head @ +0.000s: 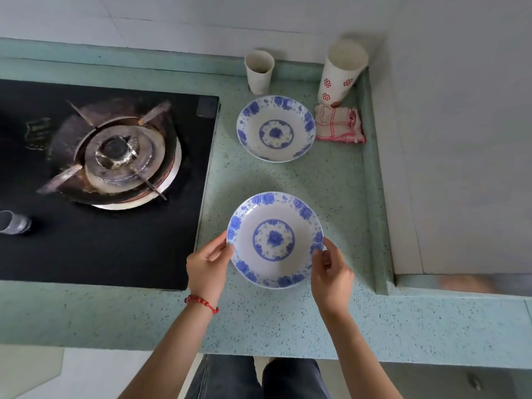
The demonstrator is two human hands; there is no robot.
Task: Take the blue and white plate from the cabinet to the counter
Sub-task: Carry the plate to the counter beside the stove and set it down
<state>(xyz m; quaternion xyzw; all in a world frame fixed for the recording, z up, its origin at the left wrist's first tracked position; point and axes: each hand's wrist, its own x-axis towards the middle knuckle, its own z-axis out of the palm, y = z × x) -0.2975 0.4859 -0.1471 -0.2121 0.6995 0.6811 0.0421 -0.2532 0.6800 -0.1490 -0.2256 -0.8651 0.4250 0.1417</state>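
Observation:
A blue and white plate [275, 239] with a flower pattern is over the green speckled counter [339, 185], near its front edge. My left hand [207, 266] grips its left rim, thumb on top. My right hand [331, 272] grips its right rim. I cannot tell whether the plate rests on the counter or hangs just above it. A second matching blue and white plate [275, 128] lies flat on the counter farther back. The cabinet is out of view.
A black gas hob [95, 249] with a burner [121, 152] fills the left. A glass [13, 222] stands on it. A small white cup [259, 71], a tall patterned cup [342, 71] and a folded cloth [339, 125] sit at the back right corner.

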